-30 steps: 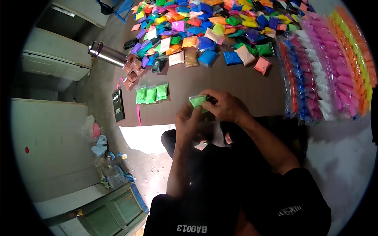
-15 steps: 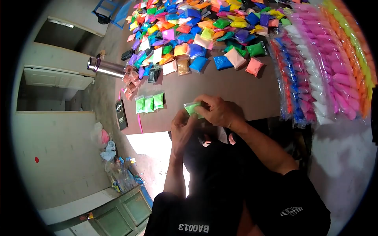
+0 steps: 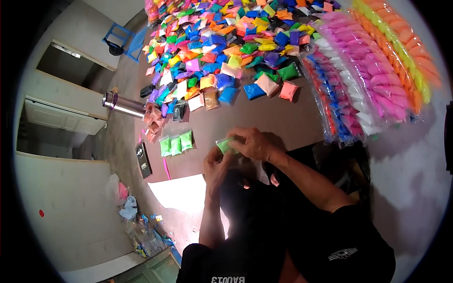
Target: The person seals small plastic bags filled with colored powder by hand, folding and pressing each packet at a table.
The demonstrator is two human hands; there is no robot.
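A small clear packet of light green material [image 3: 222, 144] is pinched between my two hands, close to the table's front edge. My left hand [image 3: 215, 166] grips its lower left side with the fingers closed. From the right, my right hand [image 3: 255, 144] holds the packet's upper side, its fingers hiding part of it. To the left, several similar green packets [image 3: 175, 145] lie side by side on the brown table [image 3: 207, 125].
A large heap of multicoloured packets [image 3: 212, 47] covers the back of the table. Long strips of joined packets [image 3: 373, 80] lie at right. On the left are a metal flask [image 3: 125, 105], reddish-brown packets [image 3: 153, 120] and a black device [image 3: 143, 160].
The view has tilted upward, so the table's contents sit lower and more of the heap shows. Both hands keep hold of the green packet, with little visible change in grip.
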